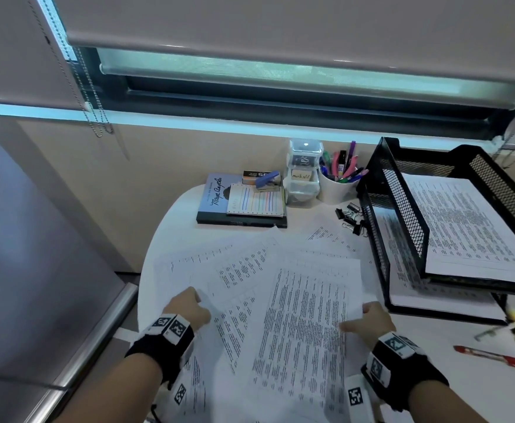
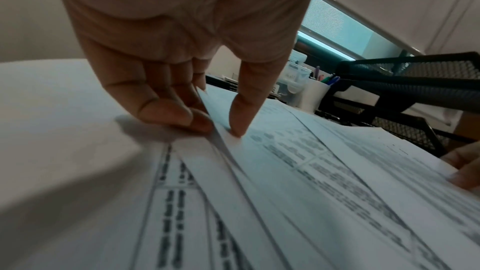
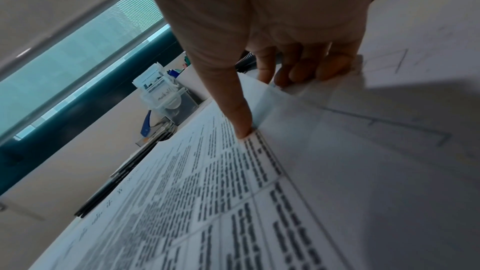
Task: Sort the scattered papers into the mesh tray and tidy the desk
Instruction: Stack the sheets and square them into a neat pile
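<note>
On the round white desk (image 1: 433, 377), seen from the head camera, printed papers (image 1: 280, 285) lie fanned and overlapping at the near centre. The left hand (image 1: 187, 306) grips their left edge and the right hand (image 1: 369, 319) grips the right edge of the top sheet. To the right stands the black two-tier mesh tray (image 1: 402, 215), with sheets on both tiers. Binder clips (image 1: 350, 218) lie just left of it; a white pen cup (image 1: 338, 187), a clear box (image 1: 303, 175) and a book (image 1: 216, 199) stand farther back. A red pen (image 1: 494, 357) lies near right.

From the left wrist, the thumb (image 2: 244, 110) presses on top while curled fingers (image 2: 166, 108) tuck beneath the lifted sheet edges, pinching them.

From the right wrist, the thumb (image 3: 233, 102) presses the printed top sheet (image 3: 207, 202) and the fingers (image 3: 306, 67) curl under its raised edge.
</note>
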Motion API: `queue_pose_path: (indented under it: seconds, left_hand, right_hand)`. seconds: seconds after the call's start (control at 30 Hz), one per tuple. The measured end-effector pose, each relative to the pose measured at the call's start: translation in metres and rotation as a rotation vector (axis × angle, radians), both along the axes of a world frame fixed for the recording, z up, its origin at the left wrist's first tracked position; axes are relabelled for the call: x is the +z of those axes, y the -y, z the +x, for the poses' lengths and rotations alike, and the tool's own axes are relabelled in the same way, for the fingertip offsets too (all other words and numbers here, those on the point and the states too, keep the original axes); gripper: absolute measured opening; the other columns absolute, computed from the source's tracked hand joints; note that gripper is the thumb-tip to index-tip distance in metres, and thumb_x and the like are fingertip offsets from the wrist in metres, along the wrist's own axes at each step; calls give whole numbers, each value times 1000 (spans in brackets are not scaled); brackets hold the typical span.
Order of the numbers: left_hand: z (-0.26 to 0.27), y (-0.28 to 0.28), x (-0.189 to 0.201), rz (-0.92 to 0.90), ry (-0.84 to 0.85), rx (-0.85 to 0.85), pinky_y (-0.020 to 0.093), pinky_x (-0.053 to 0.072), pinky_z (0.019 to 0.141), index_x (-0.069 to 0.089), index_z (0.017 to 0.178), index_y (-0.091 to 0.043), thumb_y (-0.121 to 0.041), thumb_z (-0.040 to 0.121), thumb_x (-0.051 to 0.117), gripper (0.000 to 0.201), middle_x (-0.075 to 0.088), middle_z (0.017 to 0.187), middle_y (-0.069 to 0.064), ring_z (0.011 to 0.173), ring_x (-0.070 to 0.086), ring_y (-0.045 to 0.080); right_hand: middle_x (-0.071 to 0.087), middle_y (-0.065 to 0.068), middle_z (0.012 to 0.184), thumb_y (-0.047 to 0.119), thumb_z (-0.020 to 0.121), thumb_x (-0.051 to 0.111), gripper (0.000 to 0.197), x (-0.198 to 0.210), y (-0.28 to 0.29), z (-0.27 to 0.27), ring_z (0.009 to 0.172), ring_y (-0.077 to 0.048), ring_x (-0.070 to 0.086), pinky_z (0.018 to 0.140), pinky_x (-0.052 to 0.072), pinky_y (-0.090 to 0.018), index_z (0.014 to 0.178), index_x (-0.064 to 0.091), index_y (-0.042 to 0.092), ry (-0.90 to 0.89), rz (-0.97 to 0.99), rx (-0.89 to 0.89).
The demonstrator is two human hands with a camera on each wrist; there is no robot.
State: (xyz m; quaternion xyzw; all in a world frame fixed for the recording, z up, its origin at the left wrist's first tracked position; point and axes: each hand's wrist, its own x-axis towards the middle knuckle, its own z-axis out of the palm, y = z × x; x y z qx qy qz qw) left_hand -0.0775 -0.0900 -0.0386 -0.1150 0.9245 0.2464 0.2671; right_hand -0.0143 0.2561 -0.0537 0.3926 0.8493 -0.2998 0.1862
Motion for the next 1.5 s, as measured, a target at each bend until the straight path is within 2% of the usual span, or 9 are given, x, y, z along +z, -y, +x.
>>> queue_pose_path:
  seconds: [0.17,0.4,0.67,0.8,0.9,1.03,1.13,1.23,1.5]
  left_hand:
    - [-2,11,-5,182,26,80,27,49,60,53,68,-19,-8,74,69,20,59,72,4,66,57,22]
    - [-1,10,-12,599,-52,444,39,56,72,54,65,-6,4,80,67,21,60,75,13,75,60,28]
    - [24,-9,-15,744,177,265,46,57,77,66,94,-8,3,82,65,17,70,100,16,87,68,32]
    - [22,-16,-19,764,49,340,48,52,73,67,99,-9,-8,87,61,13,69,90,18,75,63,30]
    - [19,-24,-14,712,-30,305,43,51,71,65,97,-4,-26,81,70,28,69,91,19,78,61,26]
    - [21,-39,-10,568,-65,59,23,50,70,66,92,-14,-39,74,70,31,65,87,-4,78,61,13]
    - [19,-45,-7,577,-77,15,38,46,99,62,115,-16,-43,70,68,53,60,120,1,111,58,21]
    - [18,-48,-9,601,-37,9,28,44,91,57,112,-17,-13,87,62,26,61,112,-2,105,58,17]
    - [14,-31,-17,299,-107,56,33,15,116,37,142,-11,-38,84,63,69,14,157,10,145,11,21]
  right_hand:
    - [39,-2,70,3,78,62,30,4,4,-2,69,-20,43,49,27,-23,69,34,12,-87,23,97]
    - [49,-8,80,2,86,43,9,11,-7,7,78,-24,47,58,34,-29,80,39,8,-7,169,260]
    - [50,-17,107,10,82,51,13,12,10,12,96,-31,55,74,44,-29,79,38,10,24,236,339]
    - [52,-10,88,0,80,45,24,12,17,12,72,-21,51,57,42,-25,66,34,14,-72,162,270]
    - [54,-13,104,18,79,62,20,15,22,14,93,-27,54,80,46,-33,88,46,11,-96,173,267]
    - [47,-12,129,32,70,75,76,11,33,15,119,-31,45,102,39,-37,133,39,10,-106,144,257]
    - [39,-14,133,23,71,75,77,11,41,14,115,-28,48,100,43,-35,135,35,9,-126,45,248]
    - [38,-14,135,21,72,76,80,11,45,9,117,-29,47,102,43,-37,138,32,9,-119,2,232]
    - [33,-10,143,29,69,78,88,21,53,-5,131,-27,34,109,32,-37,140,31,9,-118,98,343]
